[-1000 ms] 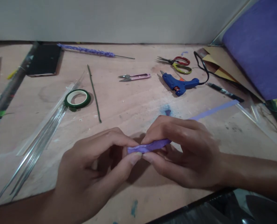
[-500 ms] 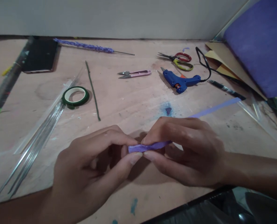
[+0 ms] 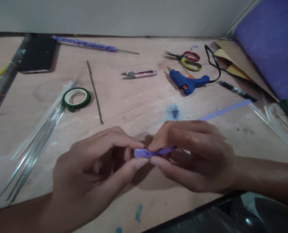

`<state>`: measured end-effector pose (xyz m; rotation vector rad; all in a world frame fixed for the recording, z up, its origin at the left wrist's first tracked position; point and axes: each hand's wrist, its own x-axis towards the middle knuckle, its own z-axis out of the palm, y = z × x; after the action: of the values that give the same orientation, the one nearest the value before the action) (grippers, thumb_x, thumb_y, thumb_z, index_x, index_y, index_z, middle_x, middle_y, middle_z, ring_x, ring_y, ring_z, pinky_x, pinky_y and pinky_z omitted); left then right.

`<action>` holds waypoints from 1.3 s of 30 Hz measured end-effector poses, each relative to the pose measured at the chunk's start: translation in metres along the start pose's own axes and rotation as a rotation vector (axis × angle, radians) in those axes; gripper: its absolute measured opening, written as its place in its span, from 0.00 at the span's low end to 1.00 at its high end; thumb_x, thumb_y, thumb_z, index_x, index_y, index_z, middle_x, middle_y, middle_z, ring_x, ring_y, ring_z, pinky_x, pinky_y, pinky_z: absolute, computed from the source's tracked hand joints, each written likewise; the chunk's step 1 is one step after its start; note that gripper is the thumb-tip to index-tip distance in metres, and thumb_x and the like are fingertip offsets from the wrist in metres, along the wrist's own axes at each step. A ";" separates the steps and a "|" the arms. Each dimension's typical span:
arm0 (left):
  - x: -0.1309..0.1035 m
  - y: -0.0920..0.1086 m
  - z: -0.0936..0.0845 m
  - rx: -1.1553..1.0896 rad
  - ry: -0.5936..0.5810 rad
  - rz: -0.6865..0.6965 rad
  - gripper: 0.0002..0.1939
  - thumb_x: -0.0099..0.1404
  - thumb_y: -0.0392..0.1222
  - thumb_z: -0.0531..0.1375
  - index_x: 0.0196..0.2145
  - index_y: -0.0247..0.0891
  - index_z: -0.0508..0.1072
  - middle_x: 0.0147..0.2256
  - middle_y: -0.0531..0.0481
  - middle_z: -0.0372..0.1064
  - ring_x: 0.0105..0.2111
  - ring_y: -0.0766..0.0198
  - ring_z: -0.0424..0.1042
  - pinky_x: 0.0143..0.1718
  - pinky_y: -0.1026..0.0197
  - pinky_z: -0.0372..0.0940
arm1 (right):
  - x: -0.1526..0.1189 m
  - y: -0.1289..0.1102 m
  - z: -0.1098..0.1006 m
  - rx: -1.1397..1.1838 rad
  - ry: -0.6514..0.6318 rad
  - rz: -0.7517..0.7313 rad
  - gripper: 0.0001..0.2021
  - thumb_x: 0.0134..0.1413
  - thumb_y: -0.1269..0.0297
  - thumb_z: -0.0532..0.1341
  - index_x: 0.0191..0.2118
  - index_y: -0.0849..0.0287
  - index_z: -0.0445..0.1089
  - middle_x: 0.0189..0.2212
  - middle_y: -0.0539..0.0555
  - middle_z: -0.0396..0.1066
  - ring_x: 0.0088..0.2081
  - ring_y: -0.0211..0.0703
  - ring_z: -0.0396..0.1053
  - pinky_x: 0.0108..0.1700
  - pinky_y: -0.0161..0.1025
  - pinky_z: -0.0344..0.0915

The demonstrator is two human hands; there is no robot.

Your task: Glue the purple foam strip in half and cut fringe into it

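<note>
A narrow purple strip (image 3: pixel 141 153) is pinched between the fingertips of both hands at the lower middle. My left hand (image 3: pixel 95 171) grips it near its short end, thumb below and index finger above. Right beside it, my right hand (image 3: pixel 194 155) pinches the same strip, which looks narrowed between the two grips. The strip's long tail passes behind my right hand and reaches toward the right. Part of it is hidden by the fingers.
Green tape (image 3: pixel 76 98) and clear sticks (image 3: pixel 40 147) lie left, near a green wire (image 3: pixel 94 92) and phone (image 3: pixel 38 54). Farther back are a purple fuzzy stem (image 3: pixel 85 44), snips (image 3: pixel 139 74), scissors (image 3: pixel 182 60) and a blue glue gun (image 3: pixel 188 81).
The strip between my fingertips looks more pinched and narrowed than before. Both hands stay in nearly the same place; the view has shifted slightly.
</note>
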<state>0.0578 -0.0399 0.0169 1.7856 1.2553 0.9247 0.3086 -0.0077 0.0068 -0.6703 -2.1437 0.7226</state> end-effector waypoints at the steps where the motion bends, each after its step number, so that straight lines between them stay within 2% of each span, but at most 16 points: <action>1: 0.000 0.000 0.000 -0.009 0.009 -0.007 0.02 0.75 0.44 0.74 0.44 0.53 0.87 0.35 0.58 0.85 0.28 0.65 0.80 0.24 0.64 0.67 | 0.000 0.000 0.000 0.002 -0.002 -0.001 0.03 0.76 0.68 0.70 0.48 0.57 0.75 0.36 0.50 0.83 0.35 0.37 0.82 0.36 0.35 0.78; 5: -0.001 -0.002 0.002 -0.016 0.025 -0.040 0.01 0.74 0.48 0.76 0.42 0.54 0.89 0.35 0.56 0.86 0.28 0.64 0.79 0.23 0.63 0.65 | -0.001 0.002 0.002 0.017 0.033 -0.038 0.04 0.76 0.69 0.70 0.47 0.56 0.74 0.36 0.50 0.83 0.35 0.38 0.81 0.36 0.35 0.80; 8: -0.002 -0.005 0.003 -0.042 0.041 0.007 0.01 0.74 0.48 0.76 0.42 0.56 0.90 0.36 0.57 0.87 0.29 0.64 0.81 0.21 0.64 0.64 | -0.001 0.002 0.003 0.025 0.059 -0.070 0.06 0.75 0.70 0.70 0.47 0.56 0.73 0.35 0.50 0.83 0.34 0.37 0.81 0.36 0.35 0.80; 12: -0.002 -0.006 0.004 -0.064 0.051 0.034 0.04 0.74 0.46 0.76 0.43 0.58 0.90 0.36 0.58 0.86 0.26 0.66 0.77 0.20 0.64 0.61 | -0.001 0.001 0.003 0.059 0.042 -0.005 0.06 0.73 0.71 0.71 0.46 0.56 0.75 0.34 0.51 0.82 0.32 0.38 0.79 0.32 0.35 0.76; 21: -0.003 -0.003 0.004 -0.094 0.064 0.035 0.06 0.75 0.43 0.75 0.43 0.58 0.89 0.34 0.60 0.86 0.28 0.65 0.79 0.23 0.63 0.63 | 0.000 0.002 0.006 0.092 0.057 -0.008 0.07 0.71 0.72 0.72 0.46 0.56 0.75 0.35 0.52 0.83 0.32 0.40 0.81 0.32 0.36 0.77; 25: -0.001 -0.002 0.004 -0.040 0.077 0.062 0.05 0.75 0.43 0.74 0.43 0.58 0.90 0.36 0.60 0.87 0.27 0.66 0.80 0.21 0.64 0.63 | -0.002 0.001 0.006 0.069 0.060 -0.011 0.07 0.71 0.73 0.72 0.46 0.57 0.75 0.35 0.51 0.83 0.32 0.38 0.80 0.33 0.35 0.76; 31: 0.002 0.000 0.005 0.045 0.099 0.093 0.07 0.73 0.41 0.72 0.40 0.55 0.89 0.32 0.62 0.86 0.24 0.69 0.80 0.19 0.68 0.64 | -0.003 0.000 0.005 0.031 0.048 -0.002 0.07 0.70 0.73 0.73 0.46 0.58 0.76 0.33 0.51 0.82 0.31 0.39 0.79 0.31 0.37 0.75; 36: 0.000 -0.001 0.004 0.051 0.109 0.114 0.06 0.74 0.42 0.70 0.42 0.55 0.88 0.33 0.61 0.87 0.27 0.67 0.84 0.18 0.69 0.64 | -0.002 -0.001 0.003 -0.028 0.043 0.000 0.06 0.72 0.71 0.73 0.45 0.57 0.77 0.32 0.49 0.82 0.30 0.38 0.79 0.32 0.37 0.75; 39: 0.000 -0.002 0.002 0.055 0.077 0.105 0.07 0.74 0.40 0.70 0.42 0.54 0.88 0.34 0.61 0.88 0.29 0.66 0.86 0.19 0.69 0.66 | -0.001 -0.002 0.002 -0.051 0.024 0.004 0.05 0.72 0.71 0.73 0.45 0.58 0.77 0.32 0.49 0.82 0.30 0.36 0.78 0.33 0.36 0.75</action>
<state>0.0590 -0.0396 0.0146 1.8898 1.2556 1.0348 0.3070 -0.0103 0.0060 -0.7074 -2.1458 0.6604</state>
